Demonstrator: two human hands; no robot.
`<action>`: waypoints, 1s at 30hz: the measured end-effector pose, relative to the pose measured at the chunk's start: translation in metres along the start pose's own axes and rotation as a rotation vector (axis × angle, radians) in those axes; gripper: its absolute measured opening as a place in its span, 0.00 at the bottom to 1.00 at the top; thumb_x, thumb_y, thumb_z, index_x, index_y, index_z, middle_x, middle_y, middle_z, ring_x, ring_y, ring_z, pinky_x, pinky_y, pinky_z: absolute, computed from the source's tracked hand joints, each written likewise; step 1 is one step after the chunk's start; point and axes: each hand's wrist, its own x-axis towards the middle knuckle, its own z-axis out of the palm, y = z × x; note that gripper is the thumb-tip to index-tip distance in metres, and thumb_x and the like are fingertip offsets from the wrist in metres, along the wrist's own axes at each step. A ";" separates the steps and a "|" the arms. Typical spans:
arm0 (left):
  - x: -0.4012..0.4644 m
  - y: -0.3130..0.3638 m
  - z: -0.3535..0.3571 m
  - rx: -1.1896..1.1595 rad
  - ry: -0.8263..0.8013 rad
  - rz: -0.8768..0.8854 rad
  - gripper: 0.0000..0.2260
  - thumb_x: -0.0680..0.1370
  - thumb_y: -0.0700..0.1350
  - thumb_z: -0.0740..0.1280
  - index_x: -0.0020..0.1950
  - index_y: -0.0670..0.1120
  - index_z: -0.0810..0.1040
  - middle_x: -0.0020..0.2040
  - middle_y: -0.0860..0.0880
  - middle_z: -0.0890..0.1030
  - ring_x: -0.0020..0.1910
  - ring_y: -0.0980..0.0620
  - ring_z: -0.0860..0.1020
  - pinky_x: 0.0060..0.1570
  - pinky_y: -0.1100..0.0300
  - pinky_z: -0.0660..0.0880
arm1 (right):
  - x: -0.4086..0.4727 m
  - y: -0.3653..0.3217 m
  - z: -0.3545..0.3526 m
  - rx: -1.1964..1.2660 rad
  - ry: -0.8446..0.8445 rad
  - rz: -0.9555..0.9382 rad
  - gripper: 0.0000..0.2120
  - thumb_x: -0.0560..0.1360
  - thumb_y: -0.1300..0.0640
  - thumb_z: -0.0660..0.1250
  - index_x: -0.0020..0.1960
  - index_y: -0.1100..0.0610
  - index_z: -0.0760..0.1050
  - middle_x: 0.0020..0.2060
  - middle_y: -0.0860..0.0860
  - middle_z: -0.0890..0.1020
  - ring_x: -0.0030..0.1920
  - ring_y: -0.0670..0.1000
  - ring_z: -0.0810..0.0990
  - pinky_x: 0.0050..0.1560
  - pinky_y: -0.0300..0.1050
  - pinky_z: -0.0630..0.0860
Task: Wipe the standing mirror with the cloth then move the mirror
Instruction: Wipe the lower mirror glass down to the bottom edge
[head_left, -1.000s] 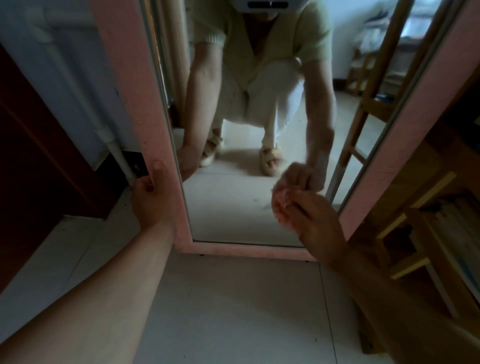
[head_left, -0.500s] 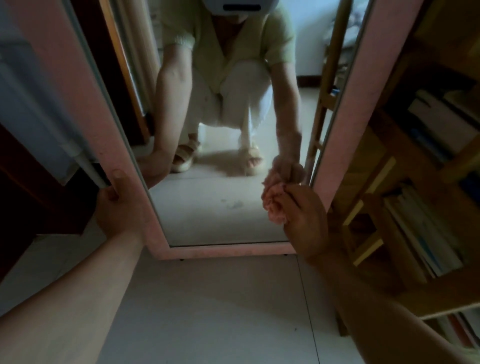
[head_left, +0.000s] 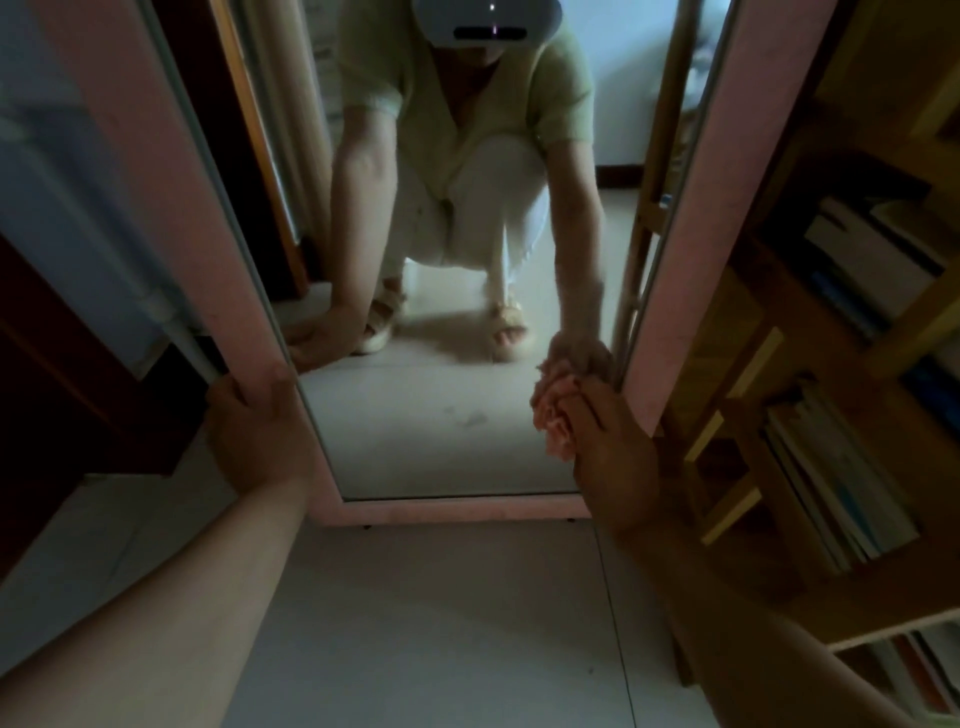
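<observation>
A tall standing mirror with a pink frame (head_left: 447, 512) stands on the pale tiled floor straight ahead. Its glass reflects a crouching person. My left hand (head_left: 257, 434) grips the frame's left edge low down, thumb on the front and fingers wrapped behind. A bunched pink cloth (head_left: 553, 415) sits in my right hand (head_left: 610, 441), which presses it against the glass at the lower right, beside the right edge of the frame.
A wooden bookshelf (head_left: 748, 447) full of books stands close on the right, almost touching the mirror. On the left are a dark wooden door (head_left: 57, 395) and a white pipe (head_left: 179, 332) behind the frame. Pale floor tiles (head_left: 441, 623) stretch toward me.
My right hand has carried the cloth rightward across the lower glass to the frame's right edge. My left hand has kept its grip on the left edge. The view has swung right.
</observation>
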 end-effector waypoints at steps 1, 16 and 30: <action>-0.001 0.001 -0.001 -0.003 0.004 -0.002 0.21 0.77 0.51 0.64 0.62 0.37 0.71 0.61 0.35 0.75 0.61 0.38 0.73 0.56 0.51 0.68 | -0.004 0.003 0.007 0.018 -0.019 0.045 0.17 0.81 0.54 0.52 0.56 0.57 0.78 0.45 0.38 0.77 0.43 0.38 0.76 0.45 0.36 0.75; -0.089 0.088 -0.027 -0.299 -1.046 -0.176 0.17 0.76 0.61 0.62 0.54 0.50 0.76 0.46 0.49 0.85 0.41 0.51 0.84 0.46 0.56 0.75 | 0.030 -0.072 -0.052 0.672 -0.015 0.350 0.16 0.71 0.60 0.75 0.50 0.50 0.70 0.44 0.44 0.78 0.43 0.42 0.79 0.42 0.37 0.77; -0.089 0.090 -0.024 -0.336 -0.993 -0.191 0.12 0.71 0.31 0.67 0.48 0.45 0.73 0.45 0.46 0.78 0.42 0.49 0.78 0.42 0.57 0.75 | 0.023 -0.076 -0.052 0.805 -0.134 0.326 0.07 0.75 0.60 0.70 0.49 0.53 0.75 0.40 0.43 0.79 0.39 0.40 0.79 0.36 0.34 0.76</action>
